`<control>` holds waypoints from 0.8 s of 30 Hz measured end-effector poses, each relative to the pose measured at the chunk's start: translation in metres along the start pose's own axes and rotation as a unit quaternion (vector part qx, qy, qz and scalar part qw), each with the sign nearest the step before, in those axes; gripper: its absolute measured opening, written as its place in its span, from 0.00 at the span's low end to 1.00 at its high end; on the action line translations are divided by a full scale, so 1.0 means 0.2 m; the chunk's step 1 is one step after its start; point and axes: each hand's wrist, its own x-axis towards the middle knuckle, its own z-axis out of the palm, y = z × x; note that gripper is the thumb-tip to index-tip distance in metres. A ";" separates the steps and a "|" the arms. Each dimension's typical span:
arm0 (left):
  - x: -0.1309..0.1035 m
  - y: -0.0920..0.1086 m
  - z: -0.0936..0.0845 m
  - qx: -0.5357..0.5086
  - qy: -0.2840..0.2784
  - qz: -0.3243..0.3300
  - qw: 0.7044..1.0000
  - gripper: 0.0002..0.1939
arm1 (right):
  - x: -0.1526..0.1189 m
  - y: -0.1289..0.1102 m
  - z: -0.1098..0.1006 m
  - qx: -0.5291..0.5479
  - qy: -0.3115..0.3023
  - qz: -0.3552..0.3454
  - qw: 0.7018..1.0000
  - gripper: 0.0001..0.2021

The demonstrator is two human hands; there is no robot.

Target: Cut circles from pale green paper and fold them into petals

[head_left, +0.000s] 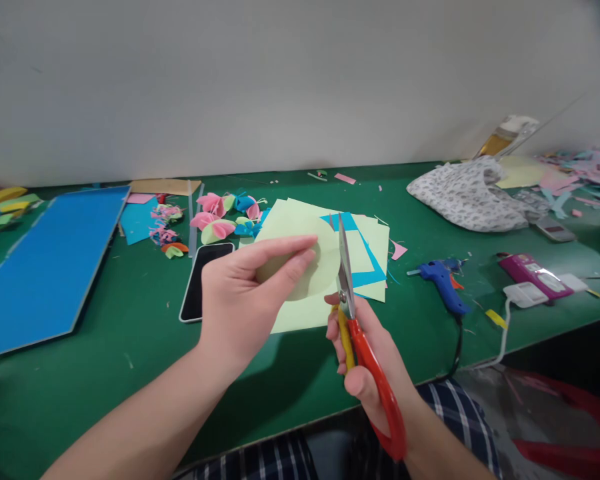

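Observation:
My left hand [250, 293] pinches a pale green piece of paper [316, 270] with a rounded edge between thumb and fingers. In my right hand [367, 347] is a pair of scissors [347, 267] with red and yellow handles. The blades point away from me, along the right edge of the rounded paper. Whether they are biting into it I cannot tell. Below the hands lie pale green sheets [293, 323] and a blue paper piece [367, 250]. A phone [200, 280] with a dark screen rests beside my left hand.
At left lies a large blue board [60, 260]. Pink, green and blue paper flowers [220, 217] sit behind the phone. To the right are a blue glue gun [440, 283], a patterned cloth [470, 193], a purple box [535, 275] and a white plug [526, 293] with its cable.

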 end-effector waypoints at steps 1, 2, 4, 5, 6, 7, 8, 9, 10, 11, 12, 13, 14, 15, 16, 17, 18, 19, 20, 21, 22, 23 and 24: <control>0.00 0.00 0.00 0.001 -0.001 0.000 1.000 0.06 | 0.00 0.00 0.00 0.004 -0.001 0.001 1.000 0.44; 0.00 0.00 0.00 0.001 -0.003 -0.001 1.000 0.06 | 0.00 0.00 0.00 0.008 -0.002 0.002 1.000 0.44; 0.00 0.00 -0.01 0.001 -0.010 0.000 1.000 0.06 | 0.00 0.00 0.00 0.012 -0.005 0.003 1.000 0.43; 0.01 0.00 -0.01 0.000 -0.012 0.002 1.000 0.06 | 0.00 0.00 0.00 0.013 -0.004 0.004 1.000 0.43; 0.01 0.00 -0.01 -0.001 -0.014 0.003 1.000 0.07 | 0.00 0.00 0.00 0.014 -0.004 0.005 1.000 0.43; 0.01 0.00 -0.01 -0.003 -0.016 0.005 1.000 0.07 | 0.00 0.00 0.00 0.013 -0.004 0.007 1.000 0.44; 0.01 0.00 -0.01 -0.004 -0.016 0.005 1.000 0.06 | 0.00 0.00 -0.01 0.013 -0.003 0.010 1.000 0.44; 0.01 0.00 -0.01 -0.003 -0.015 0.004 1.000 0.06 | 0.00 0.00 -0.01 0.012 -0.002 0.013 1.000 0.45; 0.02 -0.01 -0.02 -0.001 -0.016 0.002 1.000 0.05 | 0.00 0.00 -0.01 0.011 -0.002 0.016 1.000 0.45; 0.02 -0.01 -0.02 0.002 -0.016 0.000 1.000 0.04 | 0.00 0.00 -0.01 0.010 -0.004 0.018 1.000 0.45; 0.02 -0.01 -0.02 0.006 -0.016 0.001 1.000 0.04 | 0.00 0.00 -0.01 0.009 -0.004 0.019 1.000 0.45; 0.02 -0.01 -0.02 0.010 -0.018 0.000 1.000 0.04 | 0.00 0.00 -0.01 0.009 -0.005 0.019 1.000 0.46; 0.02 -0.01 -0.03 0.014 -0.020 0.001 1.000 0.04 | 0.00 0.00 -0.01 0.008 -0.006 0.018 1.000 0.46; 0.03 -0.01 -0.03 0.015 -0.022 0.002 1.000 0.05 | 0.00 0.00 -0.01 0.008 -0.006 0.018 1.000 0.46; 0.03 -0.01 -0.03 0.015 -0.023 0.004 1.000 0.05 | 0.00 0.00 -0.01 0.008 -0.005 0.019 1.000 0.46; 0.03 -0.01 -0.03 0.012 -0.025 0.004 1.000 0.05 | 0.00 0.00 -0.01 0.009 -0.005 0.021 1.000 0.46; 0.03 -0.01 -0.03 0.007 -0.028 0.006 1.000 0.05 | 0.00 0.00 -0.01 0.011 -0.005 0.025 1.000 0.46; 0.04 0.00 -0.03 0.000 -0.031 0.008 0.999 0.06 | 0.00 0.00 -0.01 0.013 -0.004 0.028 0.999 0.46; 0.04 0.00 -0.04 -0.010 -0.036 0.012 0.999 0.07 | -0.01 0.01 -0.01 0.018 -0.004 0.032 0.999 0.46; 0.04 0.00 -0.04 -0.021 -0.042 0.016 0.999 0.07 | -0.01 0.01 -0.01 0.023 -0.004 0.035 0.999 0.46; 0.05 0.00 -0.04 -0.031 -0.045 0.018 0.998 0.08 | -0.01 0.01 -0.01 0.029 -0.002 0.038 0.999 0.46; 0.05 0.00 -0.04 -0.041 -0.046 0.019 0.998 0.09 | -0.01 0.01 0.00 0.035 0.000 0.041 0.999 0.46; 0.05 0.00 -0.04 -0.051 -0.044 0.017 0.998 0.10 | -0.01 0.01 0.00 0.038 0.002 0.042 0.998 0.46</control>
